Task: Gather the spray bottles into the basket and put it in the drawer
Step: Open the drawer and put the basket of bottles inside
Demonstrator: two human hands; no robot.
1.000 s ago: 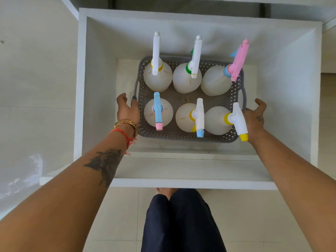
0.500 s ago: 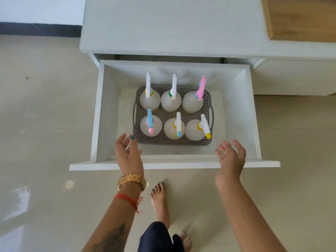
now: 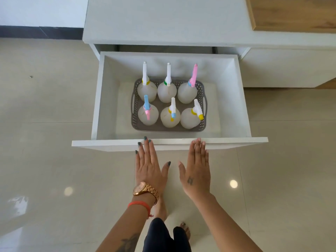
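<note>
A grey perforated basket [image 3: 203, 99] stands on the floor of the pulled-out white drawer [image 3: 101, 99]. Several white spray bottles [image 3: 167, 91] with coloured nozzles stand upright in it, in two rows. My left hand [image 3: 149, 166] is flat and open, palm forward, with its fingertips at the top edge of the drawer's front panel [image 3: 94, 144]. My right hand [image 3: 197, 170] is held the same way beside it, fingertips at the same edge. Neither hand holds anything.
The drawer belongs to a low white cabinet [image 3: 163, 20] with a wooden panel [image 3: 294, 13] at the top right. Glossy beige floor tiles [image 3: 45, 142] surround it. My legs and bare feet [image 3: 163, 211] are below the hands.
My hands let go of the basket's handles and drew back out of the drawer. They now lie flat against its front edge. The camera rose and pulled away.
</note>
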